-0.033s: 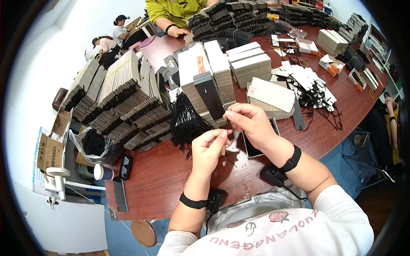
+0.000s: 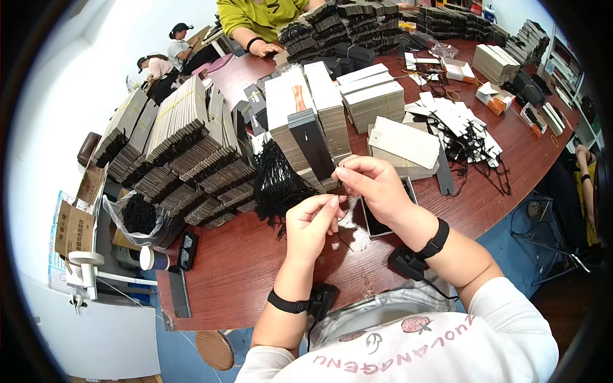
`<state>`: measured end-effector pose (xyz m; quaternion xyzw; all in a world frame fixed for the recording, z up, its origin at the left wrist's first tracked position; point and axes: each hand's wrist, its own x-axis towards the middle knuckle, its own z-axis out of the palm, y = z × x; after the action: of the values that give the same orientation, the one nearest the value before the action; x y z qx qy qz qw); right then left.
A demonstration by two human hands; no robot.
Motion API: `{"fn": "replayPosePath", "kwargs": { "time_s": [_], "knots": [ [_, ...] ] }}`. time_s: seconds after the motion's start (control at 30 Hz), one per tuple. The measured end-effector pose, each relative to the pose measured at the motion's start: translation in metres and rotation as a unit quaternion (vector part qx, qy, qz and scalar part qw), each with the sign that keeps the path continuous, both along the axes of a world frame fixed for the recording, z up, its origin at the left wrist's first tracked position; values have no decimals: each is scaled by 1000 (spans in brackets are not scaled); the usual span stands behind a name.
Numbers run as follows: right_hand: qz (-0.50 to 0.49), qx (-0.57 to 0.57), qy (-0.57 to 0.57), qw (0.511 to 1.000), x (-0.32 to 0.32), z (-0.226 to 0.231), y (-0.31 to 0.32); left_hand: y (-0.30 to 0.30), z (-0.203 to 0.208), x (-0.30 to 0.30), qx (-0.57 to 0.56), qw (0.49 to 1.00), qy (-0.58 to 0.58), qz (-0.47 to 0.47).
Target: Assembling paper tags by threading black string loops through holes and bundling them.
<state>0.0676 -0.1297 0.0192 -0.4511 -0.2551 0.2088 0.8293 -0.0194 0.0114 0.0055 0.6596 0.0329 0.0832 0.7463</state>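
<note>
Thin black cord [image 2: 345, 242] pinched between thumb and fingertips by left hand [image 2: 306, 226] and right hand [image 2: 378, 188]. Probably light, limp; best gripped near its ends.

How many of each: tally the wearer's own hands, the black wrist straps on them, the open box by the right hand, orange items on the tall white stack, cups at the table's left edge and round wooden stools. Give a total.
Own hands: 2 (left hand, right hand)
Black wrist straps: 2
Open box: 1
Orange item: 1
Cup: 1
Round wooden stool: 1
Total: 8
</note>
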Motion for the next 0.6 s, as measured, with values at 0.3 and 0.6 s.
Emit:
{"fn": "replayPosePath", "kwargs": {
  "time_s": [0.3, 0.6],
  "knots": [
    [24, 44, -40, 998, -4, -10, 7, -9, -4, 9, -228, 968, -98, -29],
    [-25, -33, -79, 996, -1, -12, 8, -7, -5, 9, -121, 988, -84, 37]
  ]
}}
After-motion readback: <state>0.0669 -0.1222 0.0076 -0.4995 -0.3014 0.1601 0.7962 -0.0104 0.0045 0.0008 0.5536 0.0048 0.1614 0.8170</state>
